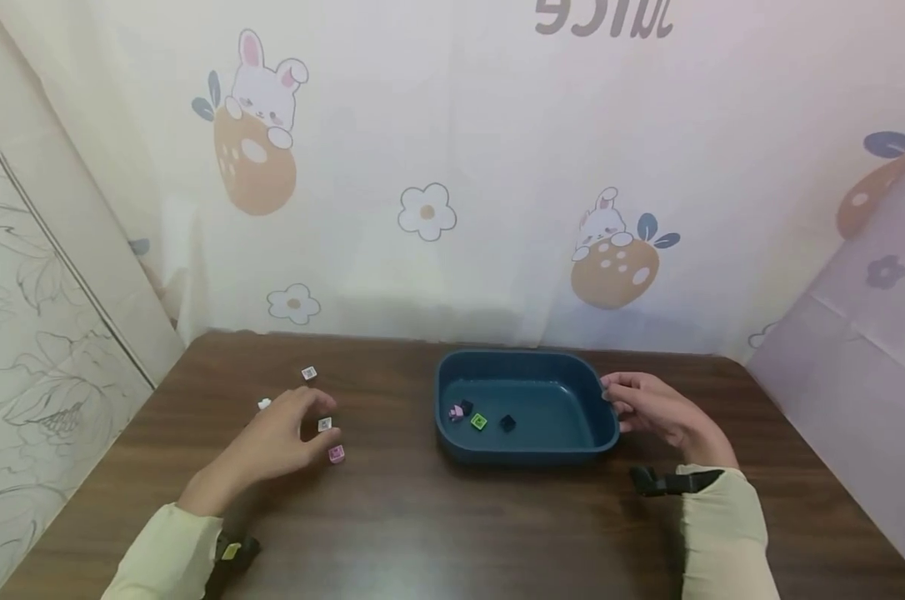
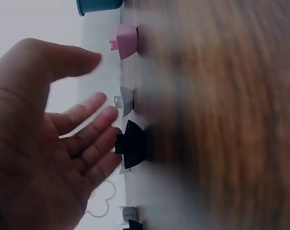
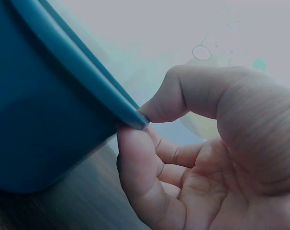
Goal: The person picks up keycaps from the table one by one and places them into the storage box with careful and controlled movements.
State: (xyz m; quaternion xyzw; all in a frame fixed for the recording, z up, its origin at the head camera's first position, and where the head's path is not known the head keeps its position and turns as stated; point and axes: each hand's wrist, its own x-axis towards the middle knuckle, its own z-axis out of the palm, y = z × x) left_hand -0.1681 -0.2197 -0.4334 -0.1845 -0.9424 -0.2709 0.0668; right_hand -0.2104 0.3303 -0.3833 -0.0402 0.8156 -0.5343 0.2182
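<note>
In the head view my left hand (image 1: 276, 437) hovers low over the left of the table, thumb and fingers apart, around a white keycap (image 1: 325, 424) and beside a pink keycap (image 1: 336, 454). The left wrist view shows nothing between the fingers; a black keycap (image 2: 131, 144) stands close to the fingertips, its stem pointing sideways in that view. My right hand (image 1: 662, 412) pinches the right rim of a dark blue plastic basin (image 1: 527, 457) between thumb and index finger. Inside the basin lie a pink keycap (image 1: 456, 412), a green keycap (image 1: 479, 422) and black keycaps (image 1: 507, 422).
Farther back on the left lies another white keycap (image 1: 309, 373); one more white piece (image 1: 264, 403) is partly behind the left hand. The brown wooden table (image 1: 422, 533) ends at a patterned curtain (image 1: 497, 250) behind the basin.
</note>
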